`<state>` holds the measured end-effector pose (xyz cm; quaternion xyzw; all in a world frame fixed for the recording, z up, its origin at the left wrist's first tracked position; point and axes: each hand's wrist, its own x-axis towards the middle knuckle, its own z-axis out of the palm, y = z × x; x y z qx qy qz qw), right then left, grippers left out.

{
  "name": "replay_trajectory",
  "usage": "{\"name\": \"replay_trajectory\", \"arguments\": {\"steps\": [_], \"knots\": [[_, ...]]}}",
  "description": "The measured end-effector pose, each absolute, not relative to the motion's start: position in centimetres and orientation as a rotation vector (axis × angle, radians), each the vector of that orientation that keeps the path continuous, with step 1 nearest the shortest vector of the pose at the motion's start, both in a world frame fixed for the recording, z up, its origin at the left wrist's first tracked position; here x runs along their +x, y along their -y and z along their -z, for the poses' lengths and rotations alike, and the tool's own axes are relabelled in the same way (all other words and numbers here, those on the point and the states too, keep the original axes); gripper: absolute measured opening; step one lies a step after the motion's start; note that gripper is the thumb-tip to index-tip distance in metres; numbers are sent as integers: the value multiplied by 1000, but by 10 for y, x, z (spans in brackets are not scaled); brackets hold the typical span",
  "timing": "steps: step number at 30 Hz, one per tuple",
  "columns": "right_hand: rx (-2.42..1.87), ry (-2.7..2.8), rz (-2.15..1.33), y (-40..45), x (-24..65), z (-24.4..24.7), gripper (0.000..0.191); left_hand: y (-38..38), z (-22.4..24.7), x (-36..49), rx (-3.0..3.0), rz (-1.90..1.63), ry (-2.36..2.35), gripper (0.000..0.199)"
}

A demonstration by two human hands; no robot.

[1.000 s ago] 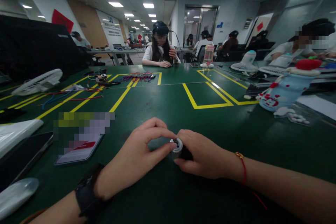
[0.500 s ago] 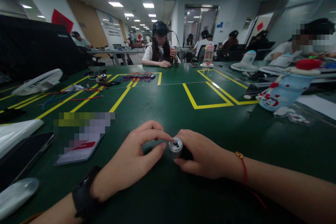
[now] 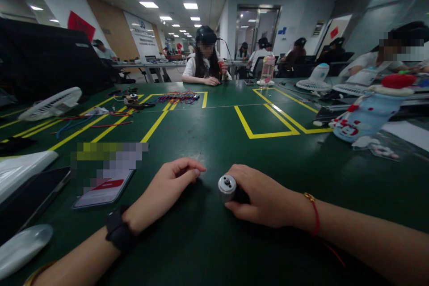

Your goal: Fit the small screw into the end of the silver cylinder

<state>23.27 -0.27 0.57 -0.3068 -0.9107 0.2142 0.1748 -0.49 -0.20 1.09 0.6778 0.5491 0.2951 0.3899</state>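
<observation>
My right hand (image 3: 259, 194) is wrapped around a small silver electric motor (image 3: 227, 187). The motor's round end face points up and towards me, showing a short central shaft and dark holes. A black part behind the metal can is mostly covered by my fingers. To the left, apart from the motor, my left hand (image 3: 172, 185) hovers over or rests on the green table (image 3: 201, 232). Its index finger points forward, and the thumb lies close beneath it; nothing shows between them. My left wrist wears a black watch (image 3: 119, 228).
On the left are a phone (image 3: 103, 192), a mouse (image 3: 28, 250) and a white fan (image 3: 52, 103). Loose wires (image 3: 177, 97) lie farther back. A blue bottle (image 3: 368, 114) stands at right. Across the table sits a person (image 3: 204, 60). Yellow tape (image 3: 275, 135) marks the tabletop.
My left hand has drawn back to the left, its index finger leaving the motor's end face. My right hand keeps the motor in nearly the same place.
</observation>
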Motion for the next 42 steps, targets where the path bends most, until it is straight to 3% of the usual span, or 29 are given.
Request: {"name": "replay_trajectory", "arguments": {"steps": [42], "knots": [[-879, 2588, -520, 1, 230, -1, 22, 20, -27, 23, 2002, -880, -1147, 16]]}}
